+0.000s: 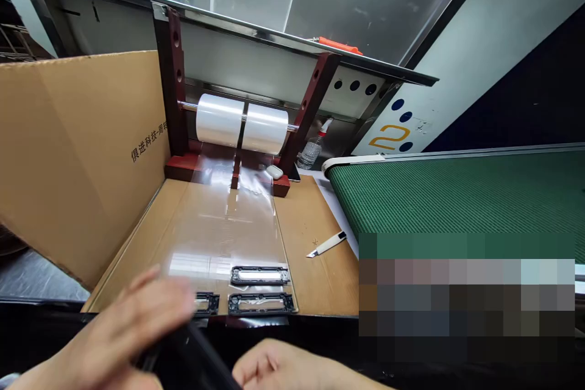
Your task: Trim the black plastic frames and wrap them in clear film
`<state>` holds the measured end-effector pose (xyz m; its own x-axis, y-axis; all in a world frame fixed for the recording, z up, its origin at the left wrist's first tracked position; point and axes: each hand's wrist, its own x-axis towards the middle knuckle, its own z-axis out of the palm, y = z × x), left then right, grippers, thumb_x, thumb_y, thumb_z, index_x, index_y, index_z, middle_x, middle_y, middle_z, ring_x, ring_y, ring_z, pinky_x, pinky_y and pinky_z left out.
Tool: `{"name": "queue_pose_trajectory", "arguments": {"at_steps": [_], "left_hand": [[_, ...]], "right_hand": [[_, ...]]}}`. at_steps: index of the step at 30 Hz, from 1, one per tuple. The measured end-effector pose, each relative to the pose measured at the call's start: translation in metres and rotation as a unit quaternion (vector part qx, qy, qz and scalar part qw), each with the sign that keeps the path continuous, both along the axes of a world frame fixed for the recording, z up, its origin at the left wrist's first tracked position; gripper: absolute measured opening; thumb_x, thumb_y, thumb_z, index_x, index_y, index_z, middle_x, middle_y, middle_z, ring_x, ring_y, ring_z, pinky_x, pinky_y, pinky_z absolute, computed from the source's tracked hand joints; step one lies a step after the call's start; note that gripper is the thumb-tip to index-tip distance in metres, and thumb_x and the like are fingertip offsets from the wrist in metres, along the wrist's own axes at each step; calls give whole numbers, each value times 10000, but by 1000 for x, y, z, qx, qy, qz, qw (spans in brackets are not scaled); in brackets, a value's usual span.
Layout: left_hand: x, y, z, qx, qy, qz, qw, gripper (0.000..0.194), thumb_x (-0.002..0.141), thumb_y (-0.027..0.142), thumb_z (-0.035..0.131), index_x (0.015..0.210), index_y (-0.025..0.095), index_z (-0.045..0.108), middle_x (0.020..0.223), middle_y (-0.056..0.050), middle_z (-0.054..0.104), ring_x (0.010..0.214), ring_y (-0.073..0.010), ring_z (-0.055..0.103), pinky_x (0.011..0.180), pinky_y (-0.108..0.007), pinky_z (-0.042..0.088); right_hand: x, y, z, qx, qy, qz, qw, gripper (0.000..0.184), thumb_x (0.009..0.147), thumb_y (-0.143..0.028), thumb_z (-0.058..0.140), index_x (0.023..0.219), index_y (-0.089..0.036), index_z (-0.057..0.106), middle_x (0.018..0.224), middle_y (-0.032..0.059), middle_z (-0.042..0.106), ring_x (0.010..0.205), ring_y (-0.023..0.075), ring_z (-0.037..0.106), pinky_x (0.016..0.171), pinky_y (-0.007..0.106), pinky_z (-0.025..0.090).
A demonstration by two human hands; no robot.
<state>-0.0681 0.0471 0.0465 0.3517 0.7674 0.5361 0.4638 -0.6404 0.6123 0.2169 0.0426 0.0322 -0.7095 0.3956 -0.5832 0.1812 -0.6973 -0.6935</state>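
- The left hand point(132, 329) lies over a dark part point(201, 356), fingers stretched nearly straight and blurred; whether they grip it or only press on it, I cannot tell.
- The right hand point(278, 365) has its fingers curled in at the part's edge, apparently pinching it.
- The dark part sits tilted between the hands, low in view and partly cut off. A firm hold at its edge with one hand would best leave the other free to work across it with even pressure.
- Just beyond, two black frames point(260, 276) point(260, 303) lie one behind the other on clear film point(237, 213); a third frame point(212, 303) is partly hidden by the left hand. Keeping wrists and sleeves off these should avoid shifting them.
- The film runs down from two rolls point(220, 120) point(265, 128) on a dark-red stand point(311, 103); it is best kept flat.
- Right of the film, a utility knife point(327, 245) rests on cardboard point(324, 286), blade pointing toward the film: reach around it carefully.
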Motion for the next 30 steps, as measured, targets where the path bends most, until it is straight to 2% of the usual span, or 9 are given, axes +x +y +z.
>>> {"name": "queue_pose_trajectory", "arguments": {"at_steps": [1, 2, 4, 6, 8, 10, 12, 18, 30], "left_hand": [[-1, 16, 1, -131, -105, 58, 984, 816, 691, 769, 602, 1399, 386, 465, 1450, 48, 485, 1365, -227, 402, 1197, -311, 176], [-2, 33, 1, -286, -224, 115, 925, 953, 619, 810, 636, 1421, 335, 437, 1528, 38, 376, 1435, -221, 268, 1201, -280, 129], [-4, 64, -1, -394, -301, 173, 851, 1000, 804, 814, 373, 1529, 162, 152, 1597, -84, 207, 1447, -226, 233, 1198, -346, 172], [-6, 84, -1, -484, -322, 136, 802, 897, 900, 712, 292, 1518, 91, 97, 1546, -185, 296, 1348, -254, 420, 1129, -394, 337], [-9, 91, 0, -562, -313, 71, 762, 844, 919, 666, 335, 1485, 55, 200, 1391, -242, 494, 1157, -272, 596, 1014, -396, 458], [-14, 90, 1, -614, -294, 24, 732, 840, 901, 680, 386, 1433, 33, 319, 1219, -246, 619, 1024, -265, 660, 930, -367, 502], [-19, 87, 1, -640, -277, 3, 717, 841, 881, 699, 419, 1392, 32, 391, 1123, -228, 667, 973, -241, 675, 879, -330, 513], [-25, 86, -2, -658, -260, -25, 706, 817, 870, 708, 442, 1374, 65, 412, 1148, -193, 673, 1043, -251, 661, 963, -356, 477], [-25, 82, -4, -637, -224, -12, 737, 807, 839, 740, 446, 1311, 88, 500, 1176, -188, 666, 1163, -282, 602, 1019, -380, 450]], "right_hand": [[-3, 5, 9, 20, 10, -31, 999, 606, 434, -565, 859, 742, -113, 599, 648, -7, 560, 535, 40, 473, 534, 153, 353], [-6, 11, 19, 70, 12, -59, 996, 555, 492, -521, 848, 781, -121, 593, 684, 0, 578, 576, 57, 506, 575, 169, 384], [-10, 26, 37, 253, -21, -105, 962, 393, 625, -391, 791, 852, -138, 592, 779, 16, 606, 701, 98, 555, 687, 217, 434], [-14, 40, 45, 469, -96, -125, 869, 265, 696, -251, 716, 918, -156, 605, 875, 27, 619, 809, 127, 565, 776, 259, 447], [-17, 53, 41, 621, -153, -126, 759, 254, 722, -186, 673, 966, -165, 609, 923, 41, 624, 868, 157, 567, 797, 288, 457], [-20, 61, 29, 699, -180, -109, 684, 271, 739, -161, 664, 1003, -160, 602, 936, 56, 625, 878, 180, 571, 785, 309, 475], [-24, 66, 14, 731, -202, -86, 646, 288, 748, -148, 673, 1026, -150, 596, 939, 69, 625, 871, 194, 578, 768, 319, 495], [-39, 71, -11, 736, -230, -45, 636, 311, 780, -151, 692, 1078, -147, 604, 981, 79, 632, 909, 202, 609, 810, 322, 526], [-50, 81, -16, 722, -229, -14, 653, 330, 808, -184, 712, 1122, -147, 618, 1048, 88, 632, 955, 211, 620, 838, 338, 534]]}}
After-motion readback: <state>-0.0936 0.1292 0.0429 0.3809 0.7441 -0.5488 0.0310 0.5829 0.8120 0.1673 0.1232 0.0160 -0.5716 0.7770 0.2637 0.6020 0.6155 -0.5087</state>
